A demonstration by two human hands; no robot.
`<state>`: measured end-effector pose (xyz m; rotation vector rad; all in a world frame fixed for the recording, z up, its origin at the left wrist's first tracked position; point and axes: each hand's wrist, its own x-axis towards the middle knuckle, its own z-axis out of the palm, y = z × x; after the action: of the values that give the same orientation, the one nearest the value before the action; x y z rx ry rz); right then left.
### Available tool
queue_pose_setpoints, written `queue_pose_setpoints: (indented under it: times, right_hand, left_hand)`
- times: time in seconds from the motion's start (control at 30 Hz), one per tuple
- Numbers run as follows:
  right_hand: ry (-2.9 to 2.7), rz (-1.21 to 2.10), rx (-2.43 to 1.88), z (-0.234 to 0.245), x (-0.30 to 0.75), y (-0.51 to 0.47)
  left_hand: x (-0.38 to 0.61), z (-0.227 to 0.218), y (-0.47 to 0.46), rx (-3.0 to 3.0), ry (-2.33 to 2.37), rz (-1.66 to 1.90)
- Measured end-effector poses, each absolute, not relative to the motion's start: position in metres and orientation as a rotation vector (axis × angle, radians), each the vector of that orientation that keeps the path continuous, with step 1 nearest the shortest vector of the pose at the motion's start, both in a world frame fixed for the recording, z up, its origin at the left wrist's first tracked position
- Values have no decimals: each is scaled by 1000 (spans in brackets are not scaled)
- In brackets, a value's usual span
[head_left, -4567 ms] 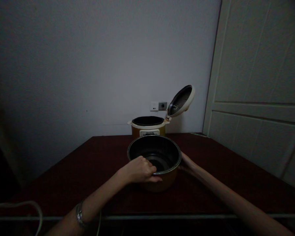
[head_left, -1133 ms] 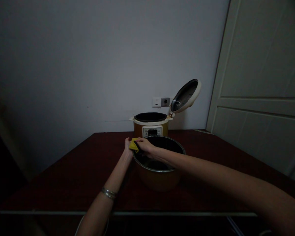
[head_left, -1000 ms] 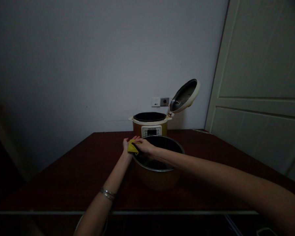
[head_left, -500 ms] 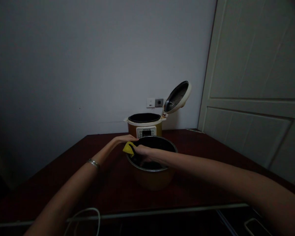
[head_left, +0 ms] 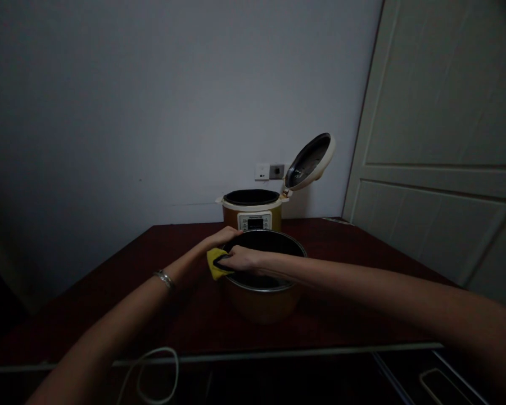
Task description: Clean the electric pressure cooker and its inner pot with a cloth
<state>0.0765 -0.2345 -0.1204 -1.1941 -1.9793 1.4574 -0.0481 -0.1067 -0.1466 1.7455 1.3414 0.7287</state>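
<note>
A round inner pot (head_left: pixel 263 304) with a dark inside, a shiny rim and a yellowish outer wall stands upright on the dark red table. My left hand (head_left: pixel 224 236), with a bracelet on the wrist, grips the pot's far left rim; some of its fingers are hidden. Reaching across the pot's mouth, my right hand (head_left: pixel 241 260) is closed on a yellow cloth (head_left: pixel 217 263), which folds over the left rim. Right behind the pot sits the rice cooker (head_left: pixel 230 216), its hinged lid (head_left: pixel 310 160) raised to the right and a control panel on its front.
The dark red tabletop (head_left: pixel 181 320) ends in a pale front edge. A white cable (head_left: pixel 175 371) loops below that edge. Wall sockets (head_left: pixel 270 171) are behind the cooker, and a pale panelled door (head_left: pixel 430 135) stands on the right.
My right hand has moved the cloth slightly left and down, more to the outside of the pot's rim. My left hand stays at the far left rim. The view has shifted slightly.
</note>
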Motion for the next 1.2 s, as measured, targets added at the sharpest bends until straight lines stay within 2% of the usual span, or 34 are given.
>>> queue_pose_setpoints:
  times: [0.17, 0.37, 0.5, 0.63, 0.73, 0.87, 1.03, 1.13, 1.2]
  right_hand:
    - [-2357, 1328, -1098, -109, 105, -252]
    - [-2728, 1457, -824, -99, 164, -244]
    - [-2967, 1335, -871, -82, 195, -242]
    - [-3000, 1358, -934, -75, 201, -241]
    - [-3008, 1402, -932, -77, 197, -236]
    - [-2943, 1553, -952, -83, 193, -226]
    - [-2855, 1618, -979, -87, 193, -226]
    - [-2807, 1613, -957, -86, 198, -229]
    - [-2750, 1633, -939, -86, 202, -228]
  left_hand:
    - [-40, -139, -120, 2085, 1518, 663]
    - [-41, -135, -121, 2275, 1563, 606]
    - [-42, -138, -115, 2292, 1562, 630]
    - [-44, -134, -118, 2160, 1495, 623]
    - [-51, -120, -126, 1844, 1442, 595]
    - [-68, -113, -147, 1496, 1514, 935]
    - [-84, -161, -214, 1363, 1764, 1682]
    - [-76, -198, -274, 1514, 1677, 1710]
    - [-61, -217, -309, 1670, 1564, 1592]
